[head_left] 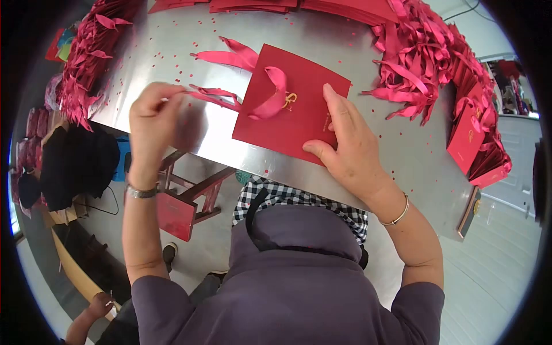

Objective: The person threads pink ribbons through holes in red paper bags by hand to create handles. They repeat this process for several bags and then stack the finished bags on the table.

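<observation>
Red gift bag (pixel 299 129) lies flat on the shiny tabletop (pixel 397 155), close to the near edge and straight ahead of the person, turned so that one corner points toward them. The right hand (pixel 348 155) is the nearer one to it: it rests open and flat, palm down, on the bag's near right corner, with the thumb and forefinger spread across the red paper. The left hand (pixel 152 115) is off to the left, clear of the bag, with its fingertips pinched shut on the end of a ribbon strand (pixel 213 96). That strand runs roughly left to right, from the pinch back to the bag's left edge. On the bag's face a ribbon loop (pixel 276 95) curls beside a small gold emblem (pixel 290 102), and a second ribbon tail (pixel 230 56) trails off its upper left corner. Tiny red paper dots are scattered over the metal. Farther right are a heap of loose ribbons (pixel 420 63) and a row of finished bags (pixel 471 138). More ribbons (pixel 92 52) are piled far left, and flat red sheets (pixel 253 6) line the far edge.
</observation>
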A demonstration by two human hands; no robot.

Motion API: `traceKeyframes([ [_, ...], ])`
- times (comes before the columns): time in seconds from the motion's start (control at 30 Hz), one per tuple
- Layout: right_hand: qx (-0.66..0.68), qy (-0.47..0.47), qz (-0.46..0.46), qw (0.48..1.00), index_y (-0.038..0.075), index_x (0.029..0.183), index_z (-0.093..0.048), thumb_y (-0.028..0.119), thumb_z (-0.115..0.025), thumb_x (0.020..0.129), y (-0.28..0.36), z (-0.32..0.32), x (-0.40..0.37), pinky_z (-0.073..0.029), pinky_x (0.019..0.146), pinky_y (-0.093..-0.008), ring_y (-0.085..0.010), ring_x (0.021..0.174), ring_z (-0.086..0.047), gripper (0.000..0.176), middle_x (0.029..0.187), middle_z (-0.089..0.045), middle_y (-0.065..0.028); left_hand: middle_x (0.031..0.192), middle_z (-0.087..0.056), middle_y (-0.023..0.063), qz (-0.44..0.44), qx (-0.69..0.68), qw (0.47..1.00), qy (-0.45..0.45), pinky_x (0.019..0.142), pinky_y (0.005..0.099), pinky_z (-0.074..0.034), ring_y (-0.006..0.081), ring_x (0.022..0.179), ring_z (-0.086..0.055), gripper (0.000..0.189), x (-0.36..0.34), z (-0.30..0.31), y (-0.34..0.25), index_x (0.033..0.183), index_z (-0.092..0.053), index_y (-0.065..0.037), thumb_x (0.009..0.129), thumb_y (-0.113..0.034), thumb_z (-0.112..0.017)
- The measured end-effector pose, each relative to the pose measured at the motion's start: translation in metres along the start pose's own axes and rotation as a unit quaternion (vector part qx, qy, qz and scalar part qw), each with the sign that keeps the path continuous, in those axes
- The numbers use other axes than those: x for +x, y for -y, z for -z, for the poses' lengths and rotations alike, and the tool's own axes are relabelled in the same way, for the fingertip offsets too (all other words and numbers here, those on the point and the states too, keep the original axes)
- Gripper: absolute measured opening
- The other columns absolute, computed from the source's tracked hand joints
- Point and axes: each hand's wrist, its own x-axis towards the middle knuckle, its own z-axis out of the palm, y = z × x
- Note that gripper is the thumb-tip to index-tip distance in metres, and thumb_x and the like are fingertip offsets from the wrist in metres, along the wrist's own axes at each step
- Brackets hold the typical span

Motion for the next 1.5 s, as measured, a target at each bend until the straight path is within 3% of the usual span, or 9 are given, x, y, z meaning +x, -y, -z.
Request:
traceKeyframes([
  [0.2,-0.013,0.030,-0.009,0.999,0.007,0.140,-0.044,0.026,-0.079,0.071,-0.003,0.002,0.003,-0.050,0.087,-0.0372,-0.0288,0.108,-0.057,0.080,0.127,-0.052,-0.0115,0.094,-0.066,-0.0006,0.110,0.045,0.992,0.050,0.063,0.0203,-0.043,0.0062,0.074,-0.055,0.021,-0.017,0.027,0.003,0.105,-0.068,-0.004,0.084,-0.001,-0.068],
  [0.3,-0.011,0.015,0.002,1.000,0.007,0.138,-0.046,0.026,-0.078,0.072,-0.002,0.000,0.002,-0.050,0.089,-0.0380,-0.0291,0.108,-0.057,0.076,0.126,-0.052,-0.0116,0.113,-0.065,0.0084,-0.007,0.135,0.988,-0.073,0.068,0.0259,-0.047,0.0150,0.085,-0.059,0.037,-0.019,0.014,-0.030,0.115,-0.066,-0.006,0.079,0.001,-0.066],
  [0.4,-0.017,0.020,0.008,1.000,0.006,0.135,-0.049,0.026,-0.078,0.072,0.000,0.003,0.004,-0.050,0.088,-0.0379,-0.0288,0.109,-0.057,0.073,0.126,-0.053,-0.0115,0.107,-0.065,0.0122,-0.190,0.155,0.969,-0.012,0.080,0.0375,-0.049,0.0291,0.093,-0.061,0.027,-0.008,-0.015,-0.052,0.106,-0.068,-0.005,0.080,0.000,-0.063],
  [0.5,-0.002,0.020,0.009,1.000,0.005,0.130,-0.053,0.025,-0.079,0.071,0.001,0.006,0.006,-0.050,0.088,-0.0380,-0.0286,0.108,-0.057,0.067,0.126,-0.053,-0.0117,0.100,-0.066,0.0107,-0.203,0.216,0.947,0.125,0.081,0.0394,-0.049,0.0330,0.092,-0.059,0.021,0.000,-0.026,-0.049,0.097,-0.069,-0.006,0.077,-0.004,-0.066],
  [0.73,-0.002,0.014,0.008,1.000,0.003,0.122,-0.059,0.023,-0.078,0.071,0.003,0.004,0.006,-0.050,0.087,-0.0381,-0.0288,0.107,-0.058,0.058,0.126,-0.054,-0.0123,0.082,-0.062,0.0116,-0.142,0.202,0.961,0.128,0.073,0.0409,-0.049,0.0316,0.082,-0.060,0.009,-0.004,-0.022,-0.032,0.085,-0.069,-0.005,0.077,-0.006,-0.066],
  [0.9,-0.019,0.017,0.023,0.999,0.002,0.121,-0.059,0.023,-0.078,0.071,0.002,0.006,0.007,-0.050,0.088,-0.0382,-0.0291,0.107,-0.058,0.057,0.126,-0.054,-0.0127,0.082,-0.064,0.0082,-0.106,0.290,0.951,0.011,0.072,0.0401,-0.049,0.0312,0.083,-0.060,0.004,0.010,-0.009,-0.004,0.081,-0.069,-0.006,0.078,-0.007,-0.066],
  [1.07,-0.005,0.020,0.021,1.000,0.002,0.120,-0.060,0.023,-0.078,0.072,0.002,0.006,0.007,-0.050,0.088,-0.0382,-0.0294,0.108,-0.058,0.056,0.126,-0.054,-0.0130,0.102,-0.066,0.0136,-0.124,0.228,0.965,-0.036,0.084,0.0399,-0.050,0.0334,0.096,-0.060,0.029,0.002,-0.011,-0.042,0.105,-0.069,-0.007,0.079,0.002,-0.059],
  [1.27,-0.029,0.017,0.038,0.999,0.002,0.120,-0.060,0.024,-0.078,0.072,0.002,0.005,0.006,-0.050,0.089,-0.0389,-0.0297,0.110,-0.057,0.056,0.128,-0.053,-0.0134,0.101,-0.065,0.0127,-0.226,0.178,0.955,0.073,0.082,0.0411,-0.050,0.0340,0.095,-0.059,0.029,0.046,-0.060,-0.033,0.110,-0.068,-0.009,0.084,-0.002,-0.056],
  [1.5,-0.030,0.021,0.044,0.998,0.002,0.121,-0.060,0.024,-0.077,0.073,0.005,0.005,0.006,-0.050,0.088,-0.0389,-0.0300,0.109,-0.057,0.056,0.129,-0.053,-0.0136,0.092,-0.062,0.0095,-0.201,0.226,0.938,0.168,0.078,0.0365,-0.049,0.0295,0.088,-0.061,0.010,0.092,-0.069,-0.024,0.089,-0.069,-0.003,0.083,-0.004,-0.060],
])
